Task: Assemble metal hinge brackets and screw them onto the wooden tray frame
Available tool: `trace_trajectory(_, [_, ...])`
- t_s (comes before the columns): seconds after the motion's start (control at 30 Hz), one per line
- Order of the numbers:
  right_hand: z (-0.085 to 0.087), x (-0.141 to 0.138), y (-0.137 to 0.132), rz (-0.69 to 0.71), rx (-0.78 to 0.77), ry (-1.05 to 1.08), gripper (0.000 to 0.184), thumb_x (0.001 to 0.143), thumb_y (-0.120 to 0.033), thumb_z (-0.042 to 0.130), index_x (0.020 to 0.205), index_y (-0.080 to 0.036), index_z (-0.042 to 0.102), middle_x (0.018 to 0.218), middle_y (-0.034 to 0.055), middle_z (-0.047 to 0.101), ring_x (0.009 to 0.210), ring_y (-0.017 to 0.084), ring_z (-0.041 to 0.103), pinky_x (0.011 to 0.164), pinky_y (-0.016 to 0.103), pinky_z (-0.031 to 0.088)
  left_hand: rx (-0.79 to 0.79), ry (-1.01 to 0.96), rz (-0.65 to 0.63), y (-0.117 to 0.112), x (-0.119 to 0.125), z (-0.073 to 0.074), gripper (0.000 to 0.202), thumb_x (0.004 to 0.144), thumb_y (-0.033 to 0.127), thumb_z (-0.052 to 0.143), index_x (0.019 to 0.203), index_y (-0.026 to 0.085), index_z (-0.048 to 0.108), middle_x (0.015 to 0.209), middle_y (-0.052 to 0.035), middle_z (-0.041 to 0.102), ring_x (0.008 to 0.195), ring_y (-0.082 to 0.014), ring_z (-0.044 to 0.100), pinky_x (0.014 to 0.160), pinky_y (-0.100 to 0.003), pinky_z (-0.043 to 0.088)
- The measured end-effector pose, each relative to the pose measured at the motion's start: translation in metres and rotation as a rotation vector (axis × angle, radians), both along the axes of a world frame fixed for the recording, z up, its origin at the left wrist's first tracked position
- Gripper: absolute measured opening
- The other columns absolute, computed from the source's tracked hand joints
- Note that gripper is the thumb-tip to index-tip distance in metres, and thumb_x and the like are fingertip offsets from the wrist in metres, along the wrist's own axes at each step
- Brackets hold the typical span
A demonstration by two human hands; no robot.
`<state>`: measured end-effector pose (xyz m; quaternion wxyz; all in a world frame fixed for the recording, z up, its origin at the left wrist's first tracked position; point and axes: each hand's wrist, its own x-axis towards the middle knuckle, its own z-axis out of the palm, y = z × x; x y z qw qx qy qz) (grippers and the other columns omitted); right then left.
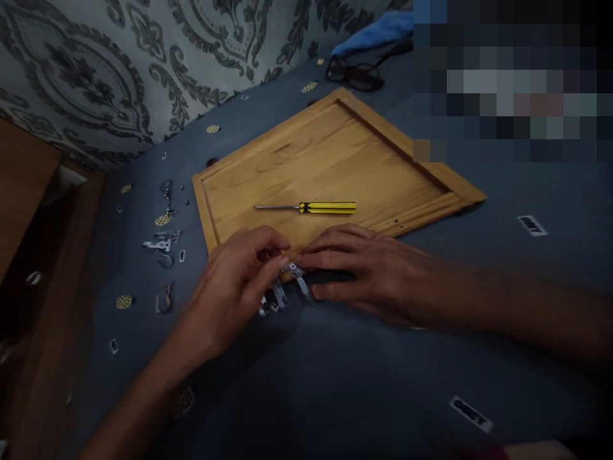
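Several shiny metal hooks (297, 278) sit along the near edge of a framed wooden panel (268, 172); a cross-head screw shows on the one nearest my right hand. My left hand (239, 281) is closed, thumb and forefinger curled together just over the hooks; what they pinch, if anything, is hidden. Stretched along the panel's near edge, the fingers of my right hand (354, 265) lie against the wood, with their tips close beside that hook. A screwdriver (306, 207) with a yellow and black handle rests on the panel, its shaft pointing left.
Loose metal hooks (160, 245) and small screws (182, 187) lie left of the panel on a dark blue patterned cloth (335, 396). Dark eyeglasses (354, 75) and a blue cloth (373, 35) are behind it. Wooden furniture (38, 211) stands at left, beside a patterned wall (143, 70).
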<state>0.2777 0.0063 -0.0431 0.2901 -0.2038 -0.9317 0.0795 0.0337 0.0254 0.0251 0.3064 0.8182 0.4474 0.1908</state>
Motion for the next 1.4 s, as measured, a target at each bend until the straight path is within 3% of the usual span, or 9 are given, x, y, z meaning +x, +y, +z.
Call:
trace_trajectory(0.13, [0.003,0.000,-0.001,0.003,-0.008,-0.002,0.030,0.110,-0.024,0.044,0.118,-0.022,0.073,0.133,0.0107,0.072,0.119,0.027,0.063,0.099,0.048,0.054,0.214,0.120,-0.041,-0.016,-0.006,0.005,0.017,0.101,0.035,0.067,0.113,0.023,0.066,0.109,-0.0042,0.074,0.104,-0.0235,0.068,0.091,-0.036,0.054])
trace_trajectory(0.27, [0.001,-0.001,-0.001,-0.002,0.001,0.009,0.028,0.109,-0.023,0.047,0.118,-0.022,0.074,0.133,0.0099,0.073,0.121,0.027,0.063,0.103,0.049,0.054,0.335,0.308,-0.070,-0.034,-0.003,-0.007,0.050,0.091,0.036,0.082,0.132,0.023,0.055,0.124,-0.0085,0.073,0.117,-0.0306,0.065,0.101,-0.047,0.052])
trace_trajectory(0.47, [-0.003,-0.002,-0.001,0.006,0.003,0.015,0.026,0.108,-0.023,0.049,0.119,-0.021,0.073,0.133,0.0114,0.073,0.123,0.030,0.062,0.101,0.053,0.055,0.401,0.320,-0.016,-0.041,0.005,-0.022,0.070,0.087,0.035,0.086,0.142,0.020,0.045,0.125,-0.0102,0.074,0.115,-0.0312,0.066,0.099,-0.047,0.052])
trace_trajectory(0.63, [-0.003,0.000,0.001,0.024,0.004,-0.002,0.029,0.109,-0.026,0.047,0.121,-0.020,0.073,0.133,0.0125,0.072,0.124,0.029,0.061,0.102,0.053,0.055,0.391,0.263,0.005,-0.042,0.007,-0.026,0.071,0.088,0.032,0.085,0.143,0.021,0.042,0.123,-0.0084,0.076,0.111,-0.0305,0.068,0.097,-0.047,0.052])
trace_trajectory(0.87, [-0.001,0.000,-0.001,0.017,-0.017,-0.007,0.025,0.101,-0.012,0.055,0.119,-0.018,0.072,0.140,0.0135,0.070,0.128,0.029,0.059,0.104,0.053,0.055,0.333,0.187,0.042,-0.042,0.005,-0.030,0.073,0.087,0.028,0.085,0.145,0.023,0.041,0.118,-0.0058,0.076,0.109,-0.0287,0.069,0.096,-0.044,0.054])
trace_trajectory(1.4, [-0.001,0.000,-0.002,-0.006,0.009,-0.027,0.026,0.104,-0.014,0.053,0.116,-0.021,0.075,0.139,0.0117,0.072,0.128,0.028,0.063,0.104,0.054,0.057,0.253,0.103,0.076,-0.040,0.007,-0.030,0.078,0.080,0.017,0.087,0.143,0.022,0.042,0.114,-0.0041,0.075,0.110,-0.0266,0.068,0.100,-0.043,0.053])
